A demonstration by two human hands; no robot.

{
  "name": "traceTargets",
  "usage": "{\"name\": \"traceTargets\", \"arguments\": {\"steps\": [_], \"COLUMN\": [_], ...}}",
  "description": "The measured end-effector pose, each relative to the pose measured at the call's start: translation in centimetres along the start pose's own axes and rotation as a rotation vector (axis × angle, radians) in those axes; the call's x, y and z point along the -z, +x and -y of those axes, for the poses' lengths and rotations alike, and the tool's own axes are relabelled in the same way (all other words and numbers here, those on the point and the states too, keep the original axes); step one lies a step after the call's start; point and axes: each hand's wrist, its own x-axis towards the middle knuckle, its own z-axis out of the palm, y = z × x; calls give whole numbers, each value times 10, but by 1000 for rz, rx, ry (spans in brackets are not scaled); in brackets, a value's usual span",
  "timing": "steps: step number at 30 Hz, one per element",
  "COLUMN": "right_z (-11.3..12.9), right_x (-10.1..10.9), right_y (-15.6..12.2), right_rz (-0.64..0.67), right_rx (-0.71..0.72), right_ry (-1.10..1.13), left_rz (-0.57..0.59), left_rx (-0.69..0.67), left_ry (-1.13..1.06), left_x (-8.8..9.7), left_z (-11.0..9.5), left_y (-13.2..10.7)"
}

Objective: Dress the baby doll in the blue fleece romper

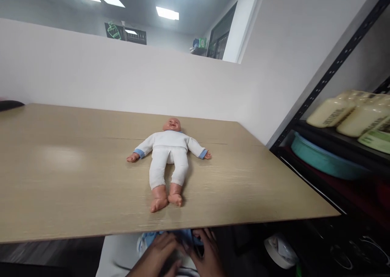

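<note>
Below the table's front edge, at the bottom of the view, are my left hand [163, 248] and my right hand [208, 250]. Both have their fingers bent around a crumpled blue-and-white cloth [148, 240], partly hidden by the hands and the table edge. Its kind cannot be made out, and the left fingers are a little blurred. On the table [76, 187], beyond my hands, a baby doll [170, 147] lies on its back, arms spread and bare feet towards me. It wears a white top and trousers with blue cuffs. Neither hand touches the doll.
A black shelf rack [317, 86] on the right holds cream-coloured bottles [332, 108] and a teal basin [326, 157]. Under the table edge stands a white bin [280, 250] with a plastic liner. A low white wall [122, 74] borders the table's far side.
</note>
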Motion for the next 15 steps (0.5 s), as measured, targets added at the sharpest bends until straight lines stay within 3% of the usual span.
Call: {"name": "traceTargets", "arguments": {"steps": [4, 12, 15], "right_z": [21, 57, 57], "right_x": [13, 67, 84], "right_y": [5, -10, -15], "right_rz": [17, 210, 269], "right_rx": [110, 550, 432], "right_ry": [-84, -257, -237], "left_rz": [-191, -256, -173], "left_rx": [125, 178, 154], "left_ry": [12, 120, 118], "left_x": [-3, -9, -16], "left_z": [16, 54, 62], "left_y": [-19, -42, -39]}}
